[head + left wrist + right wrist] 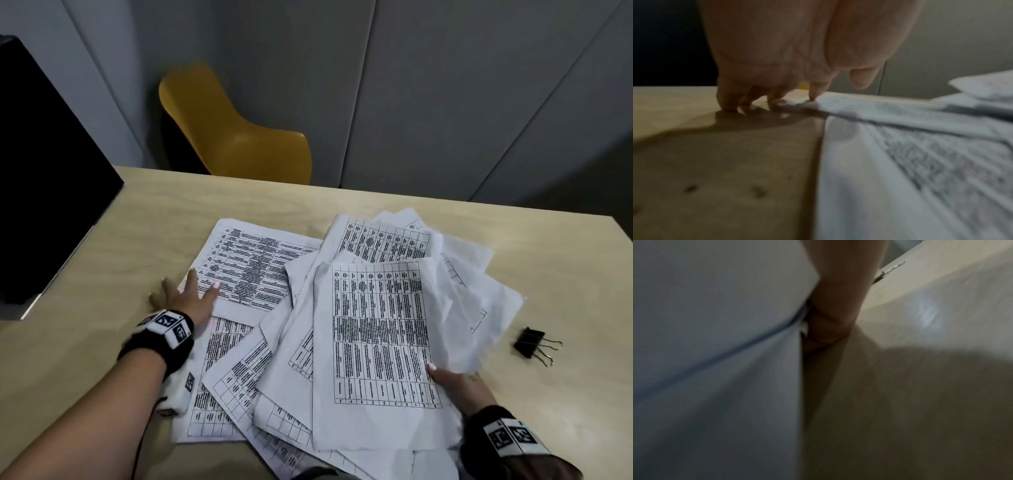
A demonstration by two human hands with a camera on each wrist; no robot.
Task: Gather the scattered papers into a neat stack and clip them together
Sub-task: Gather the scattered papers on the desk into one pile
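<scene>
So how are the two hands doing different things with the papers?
The left hand lies flat with spread fingers on a sheet at the pile's left edge; the right hand pinches the top sheets, thumb above and fingers underneath. Both wear black wristbands and touch the papers.

1. Left hand [186,297]: fingers spread and straight, palm down, fingertips [729,105] touching the counter [102,260] at the paper pile's [342,325] left edge.
2. Left forearm stretched forward, wrist banded.
3. Right hand [460,383]: at the pile's right edge, thumb on top, fingers [824,331] curled under the sheets.
4. Right wrist banded, low beside the pile.
</scene>
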